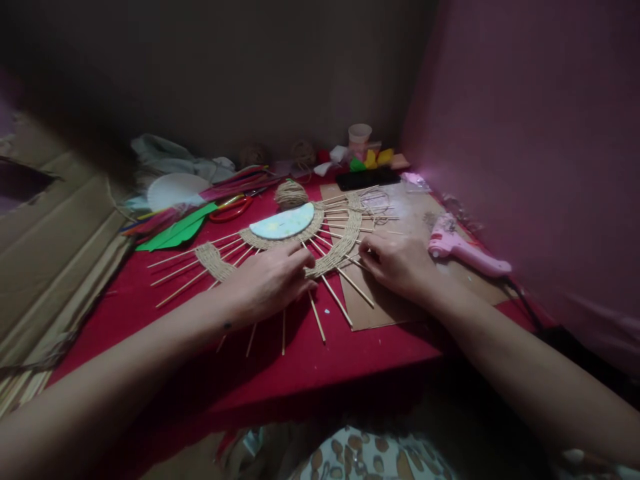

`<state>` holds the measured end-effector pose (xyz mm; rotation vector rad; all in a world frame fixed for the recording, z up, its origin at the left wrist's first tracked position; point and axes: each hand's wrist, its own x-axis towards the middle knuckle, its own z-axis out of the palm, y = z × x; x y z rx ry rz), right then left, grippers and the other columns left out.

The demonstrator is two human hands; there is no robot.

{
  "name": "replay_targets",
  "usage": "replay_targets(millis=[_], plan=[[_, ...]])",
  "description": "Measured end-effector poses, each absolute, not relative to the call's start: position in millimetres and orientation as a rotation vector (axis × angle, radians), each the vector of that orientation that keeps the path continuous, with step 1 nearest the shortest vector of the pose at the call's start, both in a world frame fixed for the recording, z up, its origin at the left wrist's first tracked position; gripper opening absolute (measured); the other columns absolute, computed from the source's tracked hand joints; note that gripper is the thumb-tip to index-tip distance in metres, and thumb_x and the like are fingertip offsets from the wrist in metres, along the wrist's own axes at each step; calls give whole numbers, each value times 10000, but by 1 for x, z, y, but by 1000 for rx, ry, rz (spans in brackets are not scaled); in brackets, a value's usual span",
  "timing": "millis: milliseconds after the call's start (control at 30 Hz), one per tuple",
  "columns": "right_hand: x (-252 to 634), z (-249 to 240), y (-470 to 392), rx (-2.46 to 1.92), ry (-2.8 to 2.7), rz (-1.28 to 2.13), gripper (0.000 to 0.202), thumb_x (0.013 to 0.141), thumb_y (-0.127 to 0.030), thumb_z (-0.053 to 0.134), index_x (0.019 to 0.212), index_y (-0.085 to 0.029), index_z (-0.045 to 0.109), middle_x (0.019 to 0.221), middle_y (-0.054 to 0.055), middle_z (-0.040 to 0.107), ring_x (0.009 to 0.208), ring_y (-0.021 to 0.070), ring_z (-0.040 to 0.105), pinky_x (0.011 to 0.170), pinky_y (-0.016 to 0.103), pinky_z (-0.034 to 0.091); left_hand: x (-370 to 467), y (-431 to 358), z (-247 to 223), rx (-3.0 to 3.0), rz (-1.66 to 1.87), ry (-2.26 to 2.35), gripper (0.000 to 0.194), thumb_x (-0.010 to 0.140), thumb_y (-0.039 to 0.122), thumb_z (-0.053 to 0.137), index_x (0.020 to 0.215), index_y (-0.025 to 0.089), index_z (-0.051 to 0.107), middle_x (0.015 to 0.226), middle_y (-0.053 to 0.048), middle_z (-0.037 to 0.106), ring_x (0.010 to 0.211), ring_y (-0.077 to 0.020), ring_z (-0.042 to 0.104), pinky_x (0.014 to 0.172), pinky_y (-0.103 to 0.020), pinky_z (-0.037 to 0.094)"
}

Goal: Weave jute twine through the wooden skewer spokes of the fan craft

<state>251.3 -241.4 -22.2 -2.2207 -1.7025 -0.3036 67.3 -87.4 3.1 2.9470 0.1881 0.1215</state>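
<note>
A half-circle fan of thin wooden sticks [337, 301] lies on the table, with twine woven through it in two bands [340, 250]. At its centre sits a pale blue, patterned half-disc [283, 223]. My left hand [275, 277] rests over the front of the outer band, its fingers bent down onto the weaving and sticks. To the right, my right hand [395, 261] has its fingers pinched together beside the sticks and the band's outer edge; what lies between them is too small to make out. Loose twine [377, 200] trails over the far right sticks.
Under the fan's right side lies a cardboard sheet [370, 313], with a pink glue gun [467, 252] on it. Behind are a twine ball [291, 195], red-handled scissors [231, 212], a dark phone [367, 178] and a cup [359, 139]. Green sheets [177, 230] lie left.
</note>
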Motion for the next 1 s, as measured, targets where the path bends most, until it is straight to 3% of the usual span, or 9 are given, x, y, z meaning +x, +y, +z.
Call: replay_targets(millis=[267,733,1000], plan=[[251,-18,-250,-2146,-1670,-214,163,864,-211,504,808,-157,647,786,63,665,723,169,574,647,276,365,94,-93,-2,2842,97,55,156,806,127,553,902,179,666,933,-68,538,810,-158,517,696,-287,424],[223,-22,-309,-1798,-1831,-207,220,897,-175,477,780,-117,654,686,54,582,627,126,513,573,249,357,89,-87,-15,2797,269,-97,160,818,52,467,815,153,591,947,-70,512,849,-155,488,752,-308,440],[218,-29,-308,-1919,-1927,-366,248,868,-132,464,697,-119,642,659,54,572,596,131,483,554,271,322,86,-90,-9,2808,335,-83,145,835,90,474,788,148,598,946,-76,508,835,-151,500,730,-307,449]])
